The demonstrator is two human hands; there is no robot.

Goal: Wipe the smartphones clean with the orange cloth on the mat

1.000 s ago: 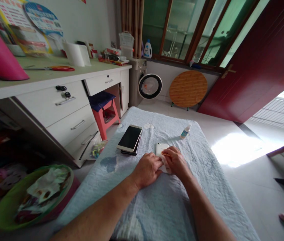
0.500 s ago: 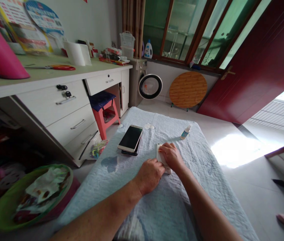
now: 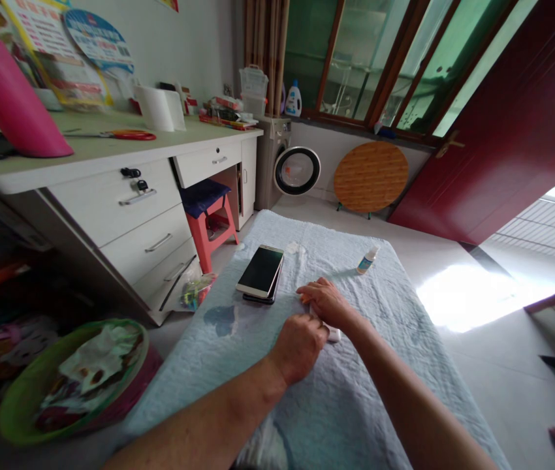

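Note:
A white phone [image 3: 335, 335] lies on the light blue cloth cover, mostly hidden under both hands; its lower end shows. My left hand [image 3: 301, 344] is closed around the phone's near left side, fingers curled. Over the phone's upper part my right hand [image 3: 326, 301] bends with its fingers pointing left; a bit of orange shows at the fingertips, too small to name. Left of the hands, a phone with a gold-white frame and dark screen [image 3: 262, 269] rests on a dark phone [image 3: 262, 300]. A small spray bottle [image 3: 366, 261] stands beyond my right hand.
The blue cover [image 3: 380, 391] spreads beneath everything. At left are a white desk [image 3: 111, 196] with drawers, a pink stool [image 3: 213, 225] and a green-rimmed basket [image 3: 17, 405] of waste. Behind stand a washing machine [image 3: 265, 150] with its door open and a round wooden board [image 3: 371, 176].
My right hand has slid left across the phone's top and covers more of it. My left hand stays at the phone's side. The whole view has shifted slightly right.

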